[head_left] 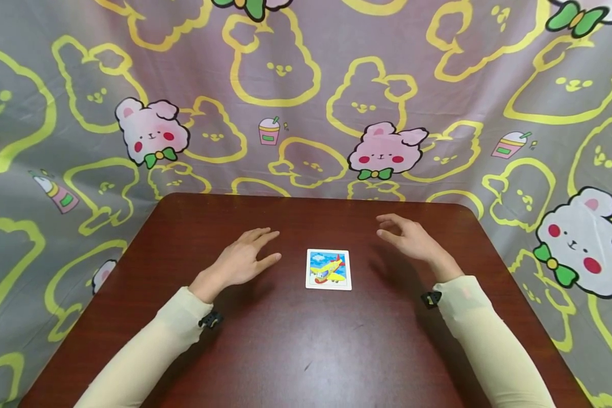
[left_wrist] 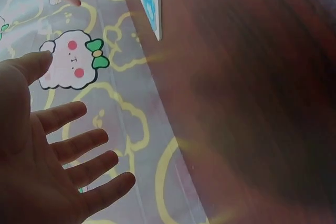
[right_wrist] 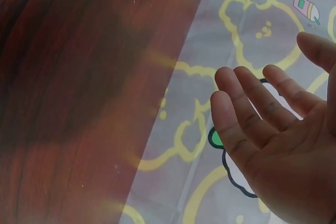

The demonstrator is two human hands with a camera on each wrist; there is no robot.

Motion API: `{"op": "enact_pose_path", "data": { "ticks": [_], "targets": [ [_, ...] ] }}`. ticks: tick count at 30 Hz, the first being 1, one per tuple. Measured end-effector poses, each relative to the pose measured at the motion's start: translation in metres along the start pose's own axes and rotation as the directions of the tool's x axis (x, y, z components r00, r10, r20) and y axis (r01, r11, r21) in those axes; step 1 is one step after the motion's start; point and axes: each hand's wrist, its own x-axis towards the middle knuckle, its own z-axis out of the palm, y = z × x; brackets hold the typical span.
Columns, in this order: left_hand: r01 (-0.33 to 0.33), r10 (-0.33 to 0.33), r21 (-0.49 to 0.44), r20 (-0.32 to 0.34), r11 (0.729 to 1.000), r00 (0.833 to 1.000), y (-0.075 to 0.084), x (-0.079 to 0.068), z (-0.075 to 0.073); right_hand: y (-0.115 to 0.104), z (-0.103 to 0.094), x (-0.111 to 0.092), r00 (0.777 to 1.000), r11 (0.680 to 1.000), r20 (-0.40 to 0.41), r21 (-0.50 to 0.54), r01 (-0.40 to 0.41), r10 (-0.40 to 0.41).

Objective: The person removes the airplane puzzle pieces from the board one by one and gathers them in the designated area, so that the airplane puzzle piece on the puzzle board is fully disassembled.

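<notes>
Left hand (head_left: 241,259), right hand (head_left: 412,240) apart, empty; card (head_left: 328,270) flat, inside far edge of table (head_left: 316,214); best pinched by sides.

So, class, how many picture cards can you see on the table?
1: the airplane card, lying between the left hand and the right hand. Any stacked beneath it would be hidden.

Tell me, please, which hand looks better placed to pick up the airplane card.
Probably the left hand: in the head view it is slightly nearer the airplane card than the right hand is, and of the wrist views, only the left shows the card.
</notes>
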Motion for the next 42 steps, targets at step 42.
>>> {"op": "enact_pose_path", "data": {
  "ticks": [42],
  "targets": [
    [-0.168,0.166,0.009,0.127,0.986,0.978,0.044,-0.007,0.057,-0.027,0.053,0.02,0.995,0.985,0.066,0.16,0.065,-0.076]
  ]
}}
